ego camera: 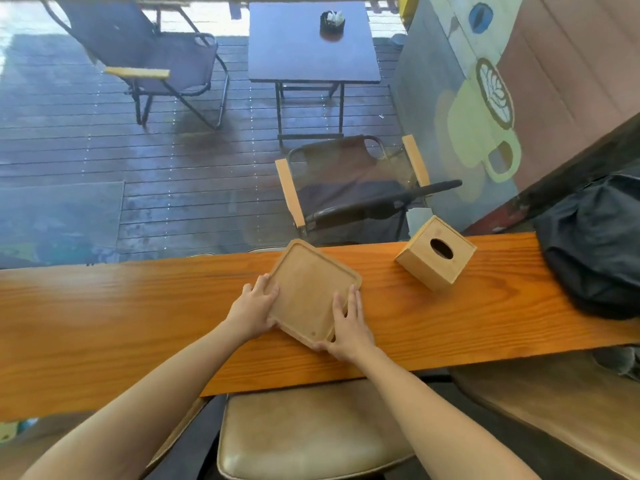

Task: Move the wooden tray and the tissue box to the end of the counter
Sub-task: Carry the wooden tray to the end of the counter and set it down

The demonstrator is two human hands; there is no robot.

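Observation:
A square wooden tray (308, 289) with a raised rim lies empty on the orange wooden counter (138, 317), turned at an angle. My left hand (254, 306) grips the tray's left edge, and my right hand (348, 327) grips its near right edge and corner. A cube-shaped wooden tissue box (434, 254) with an oval hole in its side rests tilted on the counter to the right of the tray, apart from both hands.
A black bag (595, 244) covers the counter's right end by the painted wall. A padded stool (304, 434) stands below the counter's near edge. Beyond a window are a deck, folding chairs (349, 188) and a dark table (311, 43).

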